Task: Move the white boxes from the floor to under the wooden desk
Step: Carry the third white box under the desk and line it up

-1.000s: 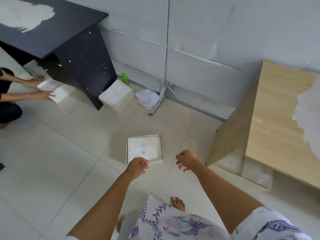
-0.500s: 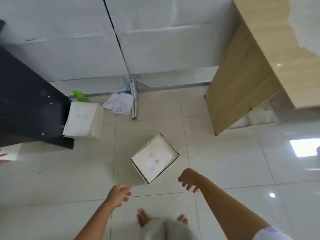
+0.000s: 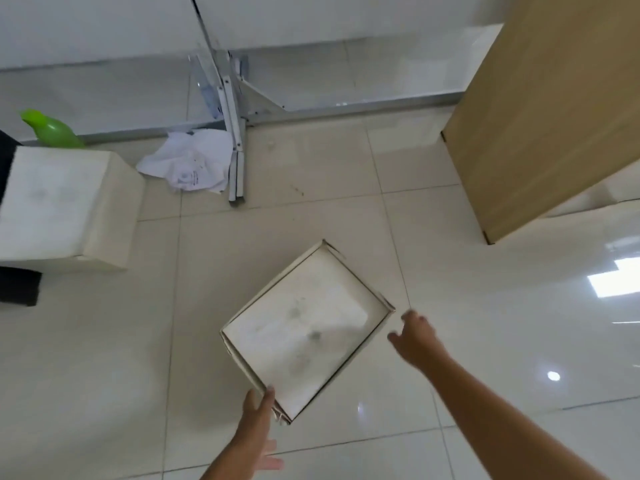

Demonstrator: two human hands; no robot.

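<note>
left hand (image 3: 256,414) flat, fingers together, thumb touching the near corner of the box (image 3: 306,336). right hand (image 3: 414,336) spread, just beside the box's right corner, apart from it. two hands, two white boxes. near box on the floor (image 3: 485,341) between both hands, open side up, turned diamond-wise, long axis running near-left to far-right. second box (image 3: 65,209) far left, beside a green bottle (image 3: 52,130). desk (image 3: 547,112) far right, well apart. crumpled paper (image 3: 190,162) by a metal stand (image 3: 233,140).

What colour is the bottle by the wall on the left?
Bright green plastic bottle, lying against the wall's base; seen in the head view.
</note>
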